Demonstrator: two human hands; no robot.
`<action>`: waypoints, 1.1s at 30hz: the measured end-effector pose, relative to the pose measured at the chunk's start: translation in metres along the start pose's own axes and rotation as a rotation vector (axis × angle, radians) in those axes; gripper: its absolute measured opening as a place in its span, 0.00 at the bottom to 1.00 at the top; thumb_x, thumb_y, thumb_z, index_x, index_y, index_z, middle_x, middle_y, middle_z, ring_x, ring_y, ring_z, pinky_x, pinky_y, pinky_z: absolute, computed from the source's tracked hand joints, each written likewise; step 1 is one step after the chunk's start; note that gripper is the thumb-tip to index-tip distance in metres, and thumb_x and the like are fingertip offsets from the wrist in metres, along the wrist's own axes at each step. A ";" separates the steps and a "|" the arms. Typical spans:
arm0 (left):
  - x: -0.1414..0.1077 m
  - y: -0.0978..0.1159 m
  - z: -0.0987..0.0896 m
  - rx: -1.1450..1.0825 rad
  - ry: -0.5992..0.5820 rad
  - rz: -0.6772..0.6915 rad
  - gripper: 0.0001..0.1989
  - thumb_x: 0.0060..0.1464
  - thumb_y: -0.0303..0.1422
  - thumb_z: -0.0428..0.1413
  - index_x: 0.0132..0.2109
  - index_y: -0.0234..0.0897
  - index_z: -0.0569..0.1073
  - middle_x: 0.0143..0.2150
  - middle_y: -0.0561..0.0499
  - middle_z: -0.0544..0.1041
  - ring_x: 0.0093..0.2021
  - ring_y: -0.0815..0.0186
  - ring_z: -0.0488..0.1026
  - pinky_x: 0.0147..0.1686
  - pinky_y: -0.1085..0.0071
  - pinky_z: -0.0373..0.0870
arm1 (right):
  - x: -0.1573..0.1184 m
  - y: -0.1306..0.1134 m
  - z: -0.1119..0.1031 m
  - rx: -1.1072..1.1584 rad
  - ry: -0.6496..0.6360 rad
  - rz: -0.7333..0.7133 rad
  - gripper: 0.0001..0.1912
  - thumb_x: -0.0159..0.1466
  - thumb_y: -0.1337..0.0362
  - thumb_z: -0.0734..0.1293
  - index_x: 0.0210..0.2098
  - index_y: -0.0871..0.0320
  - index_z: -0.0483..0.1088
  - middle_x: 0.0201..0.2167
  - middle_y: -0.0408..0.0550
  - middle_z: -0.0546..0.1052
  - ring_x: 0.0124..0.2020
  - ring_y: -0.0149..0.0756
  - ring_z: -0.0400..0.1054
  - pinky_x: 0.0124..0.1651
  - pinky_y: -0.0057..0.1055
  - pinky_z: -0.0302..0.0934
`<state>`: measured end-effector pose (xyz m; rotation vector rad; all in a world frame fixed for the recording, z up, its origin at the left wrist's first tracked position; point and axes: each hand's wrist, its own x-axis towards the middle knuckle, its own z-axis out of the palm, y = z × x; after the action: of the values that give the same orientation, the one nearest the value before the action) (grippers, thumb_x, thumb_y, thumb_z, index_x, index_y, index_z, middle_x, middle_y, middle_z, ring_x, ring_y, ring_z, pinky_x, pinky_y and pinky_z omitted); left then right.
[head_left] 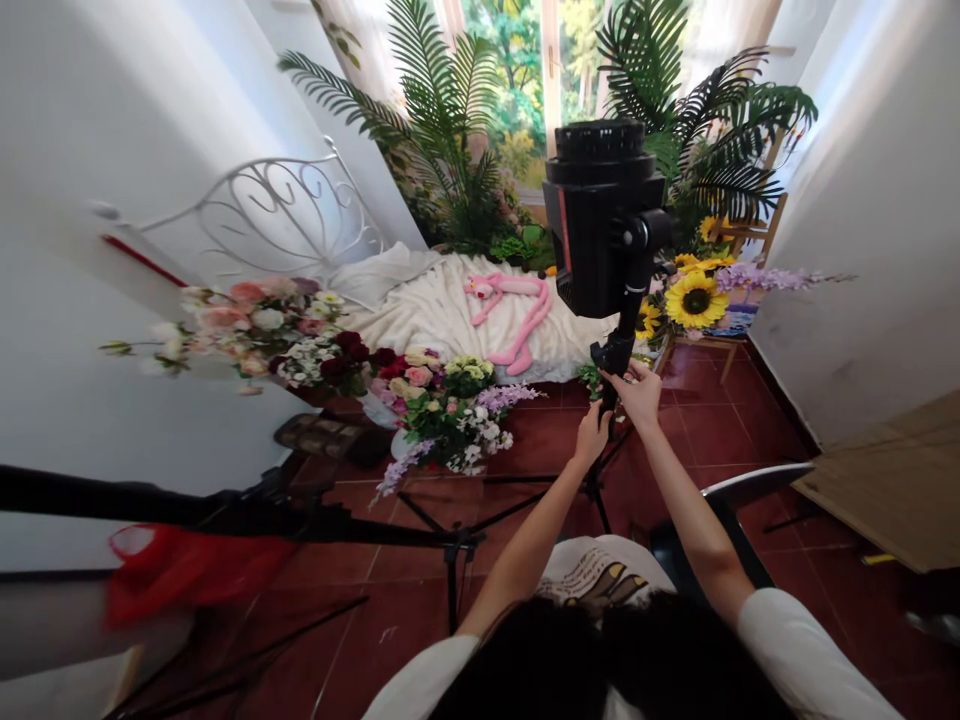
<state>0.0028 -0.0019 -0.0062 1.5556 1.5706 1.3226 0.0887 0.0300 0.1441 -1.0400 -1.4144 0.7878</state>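
A black studio light (600,225) stands upright on a black light stand (609,395) in front of me. My left hand (592,435) is wrapped round the stand's pole, below the joint. Higher up and to the right, my right hand (636,393) is closed at the pole, just under the black clamp (613,353). Some of its fingers are hidden, and its fingertips touch the stand near the clamp. The lamp's head hangs above both hands, tilted slightly.
Behind the light is a bed with a cream blanket (409,305) and a pink plush toy (525,320). Flowers (450,415) stand before it; sunflowers (696,300) are at right. Another black stand (225,510) crosses the left. A chair (739,530) is near my right arm.
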 end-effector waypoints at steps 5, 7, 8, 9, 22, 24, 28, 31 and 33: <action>-0.001 -0.002 0.002 -0.039 0.029 0.003 0.18 0.62 0.39 0.46 0.54 0.36 0.68 0.52 0.43 0.75 0.53 0.60 0.72 0.53 0.64 0.67 | -0.011 0.006 -0.004 0.015 -0.008 -0.027 0.18 0.54 0.56 0.71 0.41 0.59 0.74 0.37 0.48 0.78 0.40 0.39 0.72 0.47 0.34 0.66; -0.002 -0.001 0.000 -0.054 0.023 0.016 0.19 0.62 0.39 0.46 0.54 0.36 0.68 0.51 0.43 0.76 0.51 0.61 0.73 0.52 0.66 0.67 | -0.030 0.016 -0.012 0.048 -0.008 -0.030 0.18 0.57 0.58 0.68 0.45 0.58 0.71 0.43 0.50 0.77 0.44 0.39 0.71 0.50 0.35 0.65; -0.002 0.000 -0.001 -0.057 0.019 0.021 0.19 0.62 0.40 0.46 0.54 0.37 0.69 0.50 0.43 0.76 0.50 0.61 0.73 0.51 0.66 0.68 | -0.043 0.022 -0.017 0.031 -0.011 -0.025 0.17 0.59 0.59 0.67 0.47 0.57 0.70 0.45 0.51 0.76 0.45 0.39 0.71 0.52 0.36 0.65; -0.002 0.001 -0.002 -0.057 0.012 0.024 0.18 0.62 0.40 0.46 0.54 0.37 0.69 0.49 0.44 0.76 0.49 0.62 0.74 0.50 0.67 0.68 | -0.058 0.030 -0.022 -0.010 -0.022 -0.019 0.17 0.59 0.60 0.66 0.48 0.57 0.70 0.46 0.51 0.75 0.46 0.39 0.70 0.53 0.36 0.64; -0.002 0.003 -0.006 -0.008 -0.008 -0.020 0.19 0.62 0.41 0.47 0.54 0.36 0.70 0.48 0.44 0.77 0.47 0.62 0.75 0.49 0.68 0.69 | -0.127 0.093 -0.022 -0.461 -0.043 0.026 0.17 0.61 0.58 0.63 0.48 0.58 0.66 0.44 0.53 0.76 0.45 0.42 0.71 0.49 0.37 0.63; -0.002 0.003 -0.007 -0.017 -0.022 -0.018 0.20 0.62 0.41 0.47 0.55 0.36 0.70 0.47 0.44 0.77 0.46 0.62 0.75 0.48 0.68 0.69 | -0.127 0.094 -0.022 -0.483 -0.028 0.060 0.19 0.61 0.54 0.64 0.48 0.57 0.65 0.40 0.51 0.78 0.41 0.42 0.73 0.44 0.35 0.64; 0.000 0.003 -0.009 -0.051 -0.059 -0.018 0.19 0.62 0.40 0.47 0.55 0.36 0.69 0.47 0.44 0.77 0.45 0.62 0.75 0.48 0.67 0.70 | -0.127 0.095 -0.022 -0.423 -0.003 0.134 0.26 0.60 0.51 0.64 0.53 0.57 0.59 0.35 0.48 0.78 0.32 0.39 0.74 0.36 0.32 0.64; 0.002 0.002 -0.010 -0.078 -0.073 -0.004 0.19 0.61 0.40 0.48 0.54 0.36 0.70 0.49 0.44 0.77 0.47 0.62 0.74 0.49 0.66 0.69 | -0.125 0.094 -0.021 -0.436 -0.019 0.098 0.26 0.61 0.49 0.64 0.53 0.58 0.60 0.35 0.49 0.77 0.33 0.40 0.74 0.36 0.32 0.64; 0.002 0.001 -0.011 -0.095 -0.075 0.007 0.19 0.61 0.40 0.48 0.54 0.36 0.70 0.50 0.44 0.77 0.47 0.62 0.74 0.50 0.66 0.68 | -0.123 0.094 -0.019 -0.436 -0.031 0.076 0.26 0.61 0.49 0.63 0.52 0.58 0.61 0.33 0.48 0.77 0.33 0.39 0.73 0.35 0.31 0.63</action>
<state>-0.0070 -0.0025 -0.0008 1.5358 1.4366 1.3080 0.1163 -0.0490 0.0121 -1.4245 -1.6222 0.5605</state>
